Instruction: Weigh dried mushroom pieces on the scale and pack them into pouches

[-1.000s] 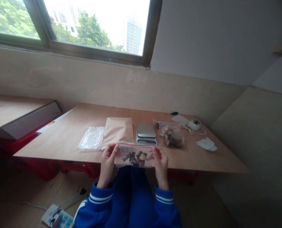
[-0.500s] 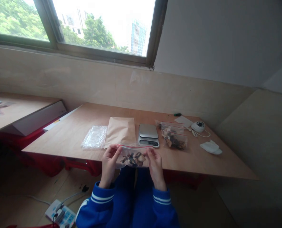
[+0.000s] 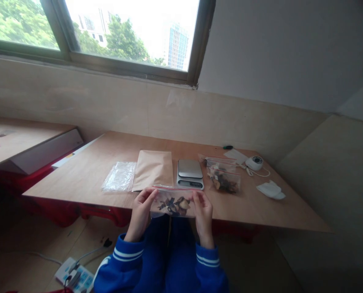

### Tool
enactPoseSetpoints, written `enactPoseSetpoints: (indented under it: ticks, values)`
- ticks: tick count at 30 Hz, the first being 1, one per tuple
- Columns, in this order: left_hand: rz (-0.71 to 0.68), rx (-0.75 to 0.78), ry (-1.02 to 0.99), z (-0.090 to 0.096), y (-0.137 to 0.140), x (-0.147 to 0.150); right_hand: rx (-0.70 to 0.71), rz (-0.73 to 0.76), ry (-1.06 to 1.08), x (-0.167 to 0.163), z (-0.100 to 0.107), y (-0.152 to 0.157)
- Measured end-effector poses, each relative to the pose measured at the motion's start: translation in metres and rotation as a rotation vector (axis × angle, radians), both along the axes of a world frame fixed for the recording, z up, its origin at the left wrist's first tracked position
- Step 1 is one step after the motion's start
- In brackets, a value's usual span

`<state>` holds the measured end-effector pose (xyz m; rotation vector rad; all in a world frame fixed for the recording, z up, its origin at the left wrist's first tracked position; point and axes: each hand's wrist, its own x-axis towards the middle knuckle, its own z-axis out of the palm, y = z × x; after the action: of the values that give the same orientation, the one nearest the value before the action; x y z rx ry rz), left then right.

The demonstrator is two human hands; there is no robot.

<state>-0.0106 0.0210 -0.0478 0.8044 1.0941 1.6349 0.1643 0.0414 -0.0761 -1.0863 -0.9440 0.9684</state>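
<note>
Between my hands a clear zip bag point(image 3: 173, 205) with a red seal line is stretched flat at the table's front edge, dark and tan dried pieces inside it. My left hand point(image 3: 143, 209) pinches its upper left corner, and my right hand point(image 3: 202, 209) pinches the upper right one. Just beyond the bag stands a kitchen scale point(image 3: 190, 169) with a bare metal plate; its display is too small to read. A brown paper bag point(image 3: 153, 169) lies left of the scale, beside a stack of clear plastic bags point(image 3: 119, 176). Right of the scale are filled zip bags point(image 3: 225, 181).
A white dome camera point(image 3: 254, 163) with a cable, a crumpled white tissue point(image 3: 271, 190) and a green-handled tool point(image 3: 228, 147) lie on the right of the wooden table point(image 3: 86, 167). A power strip point(image 3: 75, 274) sits on the floor at lower left.
The zip bag is pulled wider and flatter, my right hand having moved slightly right. The dried pieces in it have spread out. The view has shifted a little.
</note>
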Motion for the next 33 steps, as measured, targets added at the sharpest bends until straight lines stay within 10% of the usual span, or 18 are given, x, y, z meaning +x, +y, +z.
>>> enactPoseSetpoints:
  ticks: [33]
  values:
    - [-0.069, 0.076, 0.050, 0.007, -0.007, 0.000, 0.034, 0.054, 0.115, 0.006, 0.004, -0.007]
